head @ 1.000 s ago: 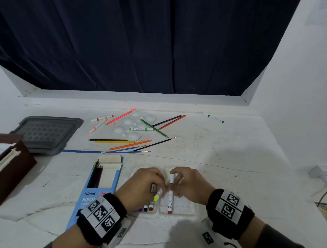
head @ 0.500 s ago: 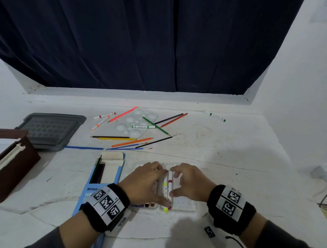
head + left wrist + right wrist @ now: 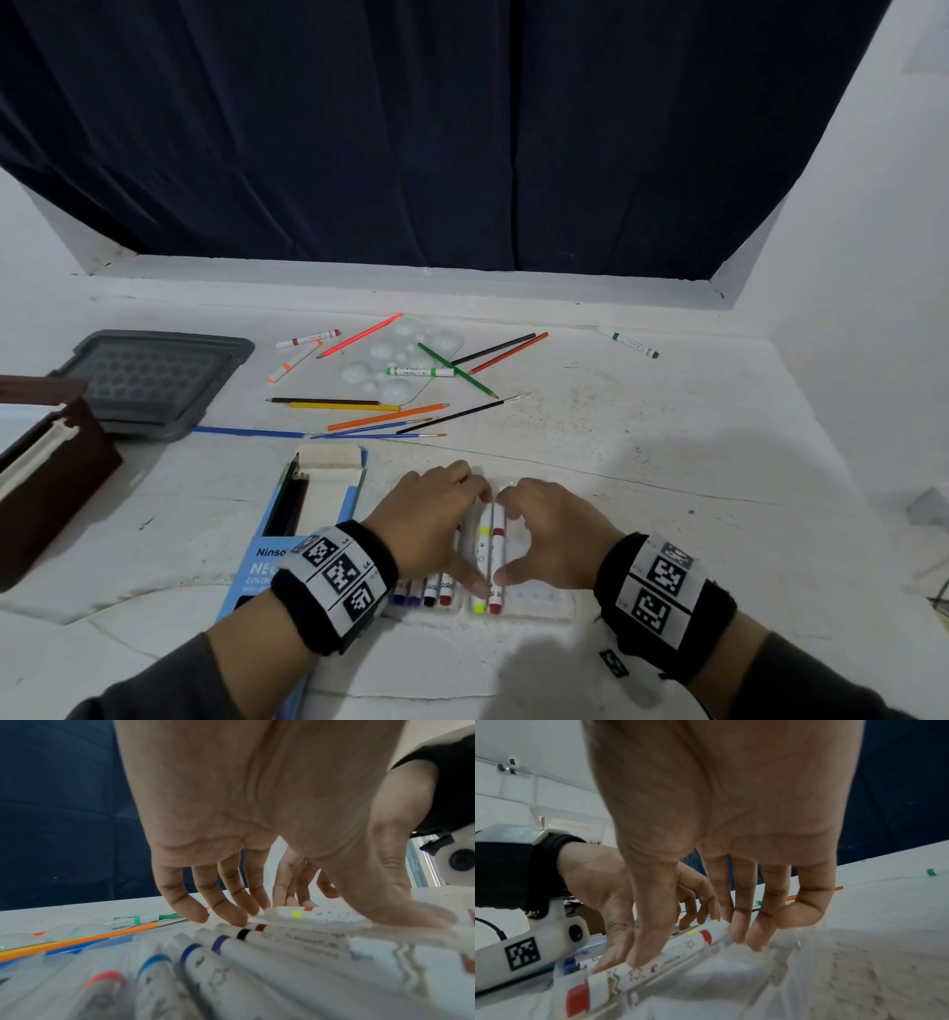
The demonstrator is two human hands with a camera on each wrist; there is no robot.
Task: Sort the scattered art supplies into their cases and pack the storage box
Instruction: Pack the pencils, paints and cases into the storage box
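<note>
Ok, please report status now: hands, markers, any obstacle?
Both hands pressing yellow marker and red marker into the clear case. Nothing blocking.

Both forearms wear dark grey sleeves (image 3: 169, 683) ending short of the wrists. Each wrist carries a thick black band, the left wristband (image 3: 334, 580) and the right wristband (image 3: 667, 591), both faced with white panels printed with square black-and-white tags. Under the left wrist sits a white camera housing (image 3: 526, 947) with a round dark lens and another tag.

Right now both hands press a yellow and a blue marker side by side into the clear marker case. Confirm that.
Not quite: beside the yellow marker lies a red marker, not a blue one, as the head view shows. The left hand and right hand do press them into the clear marker case.
</note>
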